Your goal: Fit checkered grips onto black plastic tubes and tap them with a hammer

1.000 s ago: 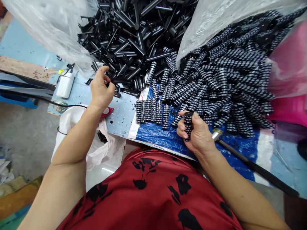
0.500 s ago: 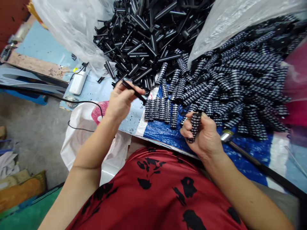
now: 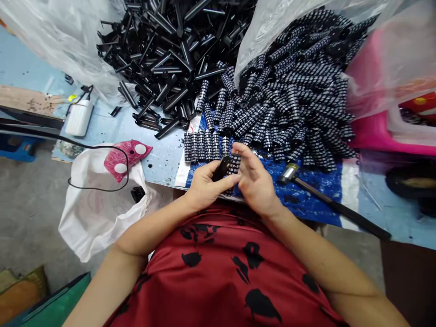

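Observation:
My left hand point(image 3: 210, 182) is closed around a dark, glossy plastic piece point(image 3: 221, 168) that lies against a black-and-white patterned cylinder point(image 3: 235, 162). Its thumb reaches across to the right. Close beside it, my right hand point(image 3: 257, 184) has its fingers spread and slightly bent at the cylinder's right side; motion blurs them a little. The cylinder's lower part is mostly hidden by the hands. Just beyond, a row of similar patterned cylinders point(image 3: 201, 146) lies side by side on the blue sheet point(image 3: 289, 195).
Loose black plastic pieces point(image 3: 163, 63) are heaped at the back, patterned cylinders point(image 3: 296, 100) at the right. A hammer point(image 3: 327, 200) lies right of my hands. A white bag point(image 3: 91, 213) hangs at the table's left edge, near a cable point(image 3: 127, 165). A pink container point(image 3: 371, 131) stands far right.
My hands were apart, the left with a thin black piece, the right gripping a patterned cylinder. They have come together in front of me, and the right fingers have spread.

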`<state>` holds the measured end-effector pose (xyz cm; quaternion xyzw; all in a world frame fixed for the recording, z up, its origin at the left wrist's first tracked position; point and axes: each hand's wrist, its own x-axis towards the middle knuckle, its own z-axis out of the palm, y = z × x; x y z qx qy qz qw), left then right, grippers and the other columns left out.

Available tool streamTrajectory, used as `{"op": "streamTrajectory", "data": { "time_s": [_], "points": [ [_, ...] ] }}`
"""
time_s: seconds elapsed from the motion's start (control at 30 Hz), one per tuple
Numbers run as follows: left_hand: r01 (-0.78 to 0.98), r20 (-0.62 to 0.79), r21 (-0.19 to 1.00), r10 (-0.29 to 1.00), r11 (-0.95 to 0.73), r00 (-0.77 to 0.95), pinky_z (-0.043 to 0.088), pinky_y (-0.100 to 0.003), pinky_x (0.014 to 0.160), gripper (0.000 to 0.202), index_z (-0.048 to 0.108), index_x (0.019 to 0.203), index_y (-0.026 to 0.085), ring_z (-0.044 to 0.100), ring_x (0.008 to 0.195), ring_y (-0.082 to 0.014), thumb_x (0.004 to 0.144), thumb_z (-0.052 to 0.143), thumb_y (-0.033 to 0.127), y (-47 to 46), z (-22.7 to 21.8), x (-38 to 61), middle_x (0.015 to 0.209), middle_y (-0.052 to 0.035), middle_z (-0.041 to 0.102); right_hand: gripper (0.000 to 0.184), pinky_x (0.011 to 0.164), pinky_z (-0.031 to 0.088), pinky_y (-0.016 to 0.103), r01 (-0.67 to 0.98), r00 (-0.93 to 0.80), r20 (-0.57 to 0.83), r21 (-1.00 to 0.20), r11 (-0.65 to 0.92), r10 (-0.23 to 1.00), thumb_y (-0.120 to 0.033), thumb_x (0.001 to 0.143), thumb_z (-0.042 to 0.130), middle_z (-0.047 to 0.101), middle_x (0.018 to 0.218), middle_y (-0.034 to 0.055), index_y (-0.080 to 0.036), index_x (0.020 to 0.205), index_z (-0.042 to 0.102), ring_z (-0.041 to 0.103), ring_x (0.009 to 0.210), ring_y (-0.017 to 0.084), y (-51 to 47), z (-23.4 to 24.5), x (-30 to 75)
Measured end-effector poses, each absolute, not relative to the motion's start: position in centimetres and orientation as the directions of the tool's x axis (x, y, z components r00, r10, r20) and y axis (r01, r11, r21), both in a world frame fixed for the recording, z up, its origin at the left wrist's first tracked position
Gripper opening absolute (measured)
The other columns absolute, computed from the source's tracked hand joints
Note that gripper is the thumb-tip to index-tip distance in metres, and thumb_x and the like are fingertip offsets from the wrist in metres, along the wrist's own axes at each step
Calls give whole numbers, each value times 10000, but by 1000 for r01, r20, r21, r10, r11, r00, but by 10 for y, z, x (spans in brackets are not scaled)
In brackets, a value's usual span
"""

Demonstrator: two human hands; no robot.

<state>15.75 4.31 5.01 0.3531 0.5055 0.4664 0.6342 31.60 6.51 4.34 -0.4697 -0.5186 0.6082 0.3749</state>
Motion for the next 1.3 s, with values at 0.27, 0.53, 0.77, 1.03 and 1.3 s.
{"op": "streamTrajectory", "data": {
  "time_s": [0.27,0.53,0.77,1.03,1.3],
  "points": [
    [-237,-421,864,896,444,141,410,-226,589,521,711,976,123,465,598,-84,956,719,644,30,62,147,684,10,558,1151,1303,477,363,385,-591,489,-528,757,642,-487,787,889,529,1541,242,-55,1691,324,490,1549,242,63,51,345],
    [-446,-467,791,884,420,3,496,-233,834,513,751,950,151,571,842,-108,908,770,662,23,55,167,909,-19,680,1009,1151,592,467,433,-604,585,-330,839,542,-545,827,837,574,1458,288,-40,1595,419,573,1458,318,55,50,339],
    [-688,-597,485,779,540,191,537,-206,846,354,840,937,192,663,831,-83,698,1002,395,27,63,171,937,-4,764,888,1135,589,476,485,-630,597,-198,852,497,-668,820,793,583,1436,310,-52,1408,541,556,1478,337,50,51,354],
    [-512,-617,423,651,748,441,622,-330,731,573,742,1077,121,745,773,-203,702,990,477,31,58,170,917,-83,768,1147,1173,554,467,507,-608,531,-314,803,591,-701,821,774,549,1503,296,-27,1644,345,549,1489,319,44,40,373],
    [0,-195,978,917,208,349,556,-315,867,435,682,1267,145,704,926,-180,1030,646,509,40,35,181,1093,-99,750,462,962,516,366,926,-368,320,47,373,873,-376,925,762,727,1192,124,-115,1298,683,676,1109,259,22,55,484]
  ]
}}
